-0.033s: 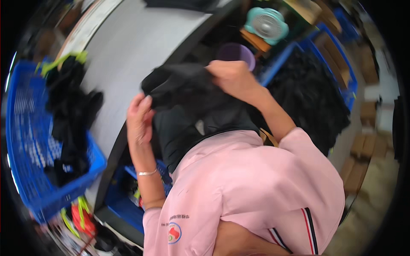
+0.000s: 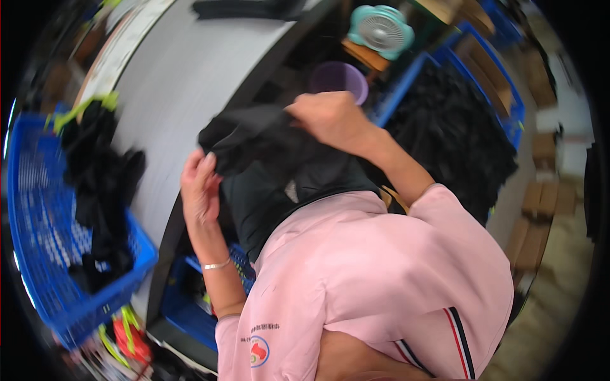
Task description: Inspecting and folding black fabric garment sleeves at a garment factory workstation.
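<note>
1. As I look down past my pink shirt (image 2: 375, 254), a pale grey table (image 2: 165, 82) runs along my left side, with a dark folded item (image 2: 248, 9) at its far end.
2. To my right is a blue crate (image 2: 406, 89), seemingly overfilled: a heap of black fabric (image 2: 454, 133) hides its near side. It probably sits there to be within my right arm's reach.
3. On the left stands a blue slatted basket (image 2: 28, 209). Black pieces (image 2: 105, 209) hang in it, draped up over its far end, where a lime-green strip (image 2: 82, 108) shows.
4. Low beside the table is a blue bin (image 2: 184, 311); its contents are too dark to tell.
5. Above my lap, between my hands, is a black cloth (image 2: 248, 136), blurred. I seem to hold it by opposite sides so that it spans the gap.
6. Beyond it are a purple tub (image 2: 356, 82), its inside unclear, and a mint-green fan (image 2: 382, 32), perhaps aimed at me for air.
7. My hands are apart. The right hand (image 2: 333, 120) is closed on the cloth; the left hand (image 2: 202, 187) has fingertips at its edge, but I cannot tell whether they grip.
</note>
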`<state>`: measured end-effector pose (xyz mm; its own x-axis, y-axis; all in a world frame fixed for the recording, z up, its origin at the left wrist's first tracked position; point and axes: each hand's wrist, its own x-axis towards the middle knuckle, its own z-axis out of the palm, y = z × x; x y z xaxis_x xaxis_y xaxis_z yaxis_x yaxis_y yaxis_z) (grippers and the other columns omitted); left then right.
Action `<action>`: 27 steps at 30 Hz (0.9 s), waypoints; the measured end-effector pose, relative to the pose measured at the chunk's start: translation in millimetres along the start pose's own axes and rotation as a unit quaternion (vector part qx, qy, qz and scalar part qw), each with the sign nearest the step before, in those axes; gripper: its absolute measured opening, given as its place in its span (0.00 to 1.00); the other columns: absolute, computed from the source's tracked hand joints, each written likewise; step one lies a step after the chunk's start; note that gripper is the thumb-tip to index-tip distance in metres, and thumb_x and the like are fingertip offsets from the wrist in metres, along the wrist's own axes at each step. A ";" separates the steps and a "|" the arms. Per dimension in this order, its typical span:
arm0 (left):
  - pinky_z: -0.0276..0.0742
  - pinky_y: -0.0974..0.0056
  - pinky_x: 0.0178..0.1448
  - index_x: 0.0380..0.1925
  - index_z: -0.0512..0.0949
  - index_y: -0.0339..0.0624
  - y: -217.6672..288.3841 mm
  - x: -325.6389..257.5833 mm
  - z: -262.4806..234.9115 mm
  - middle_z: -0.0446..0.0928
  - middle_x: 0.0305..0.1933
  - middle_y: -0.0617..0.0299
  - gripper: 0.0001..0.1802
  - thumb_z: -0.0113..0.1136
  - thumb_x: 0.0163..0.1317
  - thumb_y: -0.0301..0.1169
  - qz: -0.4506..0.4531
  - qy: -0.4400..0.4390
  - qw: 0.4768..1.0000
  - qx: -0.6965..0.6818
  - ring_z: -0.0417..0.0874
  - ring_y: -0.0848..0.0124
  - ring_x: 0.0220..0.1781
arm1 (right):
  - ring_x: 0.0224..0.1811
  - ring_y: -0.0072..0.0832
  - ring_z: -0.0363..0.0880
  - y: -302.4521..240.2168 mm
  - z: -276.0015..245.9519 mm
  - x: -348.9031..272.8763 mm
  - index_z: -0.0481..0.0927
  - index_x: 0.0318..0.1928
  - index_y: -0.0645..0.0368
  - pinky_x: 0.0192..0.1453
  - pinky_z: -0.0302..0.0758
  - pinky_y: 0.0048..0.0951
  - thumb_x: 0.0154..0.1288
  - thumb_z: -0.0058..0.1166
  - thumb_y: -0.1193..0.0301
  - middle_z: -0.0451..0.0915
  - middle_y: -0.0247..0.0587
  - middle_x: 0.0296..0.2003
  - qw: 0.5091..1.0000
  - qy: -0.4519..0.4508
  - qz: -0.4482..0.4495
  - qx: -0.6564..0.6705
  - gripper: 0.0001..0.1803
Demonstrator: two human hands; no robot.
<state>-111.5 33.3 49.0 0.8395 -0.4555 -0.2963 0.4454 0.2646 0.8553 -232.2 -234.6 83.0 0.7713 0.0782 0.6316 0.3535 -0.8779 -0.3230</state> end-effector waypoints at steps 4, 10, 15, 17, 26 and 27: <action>0.67 0.77 0.31 0.33 0.76 0.41 -11.6 10.5 -3.3 0.74 0.30 0.72 0.08 0.64 0.61 0.17 0.173 0.075 0.972 0.139 0.70 0.83 0.26 | 0.24 0.27 0.74 -35.7 -4.7 -28.6 0.81 0.40 0.55 0.27 0.70 0.27 0.54 0.59 0.74 0.73 0.33 0.26 0.988 -0.017 -0.111 -0.104 0.10; 0.71 0.76 0.42 0.37 0.78 0.37 -16.8 5.9 34.3 0.76 0.37 0.65 0.11 0.57 0.59 0.11 0.198 -0.036 0.968 0.149 0.75 0.80 0.37 | 0.28 0.34 0.80 -8.3 -13.9 -78.0 0.82 0.41 0.58 0.32 0.76 0.30 0.57 0.59 0.76 0.80 0.37 0.29 0.995 0.026 0.087 -0.039 0.10; 0.79 0.70 0.46 0.58 0.75 0.35 -17.5 3.4 44.3 0.76 0.59 0.57 0.19 0.61 0.68 0.23 0.148 -0.001 0.989 0.022 0.81 0.71 0.50 | 0.41 0.45 0.86 33.1 -74.9 -124.9 0.82 0.45 0.64 0.44 0.79 0.35 0.60 0.57 0.78 0.84 0.53 0.37 0.906 0.109 0.408 0.043 0.11; 0.79 0.70 0.46 0.58 0.75 0.35 -24.3 10.0 24.6 0.77 0.59 0.56 0.18 0.60 0.69 0.24 0.131 -0.003 0.991 0.018 0.82 0.72 0.50 | 0.39 0.22 0.82 66.3 -119.2 -165.9 0.82 0.46 0.65 0.45 0.77 0.30 0.63 0.54 0.79 0.84 0.51 0.35 0.885 0.144 0.438 0.054 0.11; 0.79 0.72 0.41 0.54 0.79 0.39 -56.9 -1.0 -23.6 0.81 0.55 0.60 0.14 0.61 0.69 0.27 -0.023 0.026 0.996 0.084 0.84 0.75 0.46 | 0.43 0.16 0.77 168.5 -379.8 -320.0 0.83 0.51 0.64 0.51 0.74 0.24 0.67 0.61 0.70 0.85 0.30 0.40 0.810 0.160 0.550 -0.129 0.15; 0.79 0.73 0.41 0.54 0.79 0.39 -53.7 -13.9 -38.0 0.81 0.54 0.61 0.15 0.62 0.69 0.29 -0.012 0.079 0.990 0.116 0.84 0.76 0.46 | 0.43 0.20 0.78 170.2 -363.3 -279.7 0.82 0.52 0.65 0.51 0.75 0.26 0.67 0.63 0.65 0.85 0.34 0.40 0.789 0.157 0.577 -0.140 0.19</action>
<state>-135.2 57.8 -9.0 0.8757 -0.3166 -0.3645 0.3975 0.0445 0.9165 -580.1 -577.5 107.4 0.3099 -0.9320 0.1880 -0.6528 -0.3523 -0.6706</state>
